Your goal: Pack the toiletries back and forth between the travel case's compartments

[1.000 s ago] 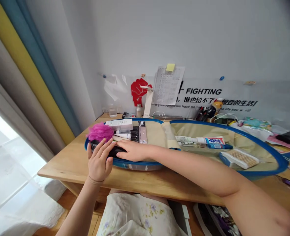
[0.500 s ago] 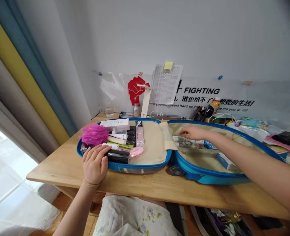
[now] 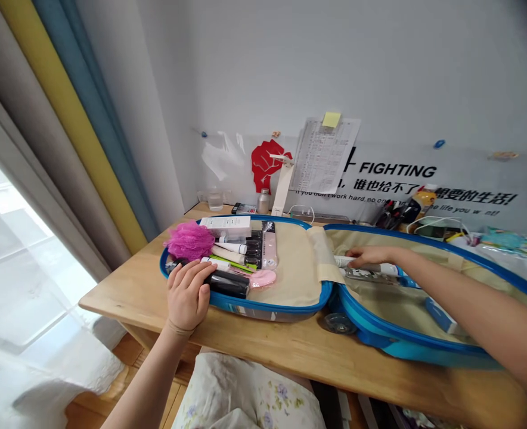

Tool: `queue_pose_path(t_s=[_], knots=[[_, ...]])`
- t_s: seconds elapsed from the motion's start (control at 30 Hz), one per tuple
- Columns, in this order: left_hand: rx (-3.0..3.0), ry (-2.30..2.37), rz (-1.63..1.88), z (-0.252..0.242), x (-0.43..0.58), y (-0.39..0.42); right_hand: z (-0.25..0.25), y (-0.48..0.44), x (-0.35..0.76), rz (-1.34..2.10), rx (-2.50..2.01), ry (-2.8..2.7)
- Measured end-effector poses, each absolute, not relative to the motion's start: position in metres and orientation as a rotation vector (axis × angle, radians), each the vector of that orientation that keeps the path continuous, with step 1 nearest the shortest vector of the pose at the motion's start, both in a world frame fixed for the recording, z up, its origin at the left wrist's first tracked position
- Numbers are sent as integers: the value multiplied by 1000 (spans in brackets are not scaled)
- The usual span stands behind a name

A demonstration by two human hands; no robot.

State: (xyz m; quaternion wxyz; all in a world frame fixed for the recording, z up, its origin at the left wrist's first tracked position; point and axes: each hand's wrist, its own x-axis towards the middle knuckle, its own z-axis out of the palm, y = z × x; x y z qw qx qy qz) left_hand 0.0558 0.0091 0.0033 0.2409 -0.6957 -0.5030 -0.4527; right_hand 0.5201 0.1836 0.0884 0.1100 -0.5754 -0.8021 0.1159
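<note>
My left hand [image 3: 189, 295] lies over the near left rim of the open blue suitcase [image 3: 285, 313]. Its fingers are stretched out, resting on the end of a black cylinder [image 3: 230, 283]. Close by are a pink mesh bath puff [image 3: 191, 241], a white tube [image 3: 231, 248], a pink item in clear wrapping [image 3: 263, 277] and a white box [image 3: 225, 225]. In the right half of the case, my right hand [image 3: 371, 256] has its fingers bent down around a white tube [image 3: 388, 270]. Beside that tube lies a clear packet [image 3: 364, 275]; my fingertips are partly hidden.
A blue and white box [image 3: 440, 314] lies in the case's right half. The suitcase wheel [image 3: 338, 323] rests on the wooden table [image 3: 111, 292]. Behind the case stand a small bottle [image 3: 263, 201], a glass [image 3: 214, 201] and a white lamp [image 3: 282, 189].
My right hand has lowered onto the white tube in the right half, its fingers closing around it. My left hand stays on the rim. The view has turned slightly left.
</note>
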Motion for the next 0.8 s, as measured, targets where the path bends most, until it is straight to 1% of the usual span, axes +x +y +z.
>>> queue_pose_path(t_s=[0.1,0.17,0.27,0.4,0.47,0.53,0.63,0.8], knots=[[-1891,-1382,-1255,2,57,9,94,177,517,607,-1786,-2453],[-1894,-1386,-1256,2,57,9,103,174,518,673,-1840,-2446],[-1895,-1395,-1253,2,57,9,126,172,530,639,-1940,-2385],[-1877,-1398,-1258,4,58,9,172,161,537,558,-2082,-2158],[-1869,-1387,-1262,5,59,9,190,150,515,558,-1985,-2086],[-1870,-1380,-1263,6,60,9,197,137,473,582,-1755,-2159],[-1870,-1374,-1270,7,61,8,184,122,386,646,-1452,-2433],[-1873,-1330,-1253,7,60,7,132,115,267,705,-1203,-2569]])
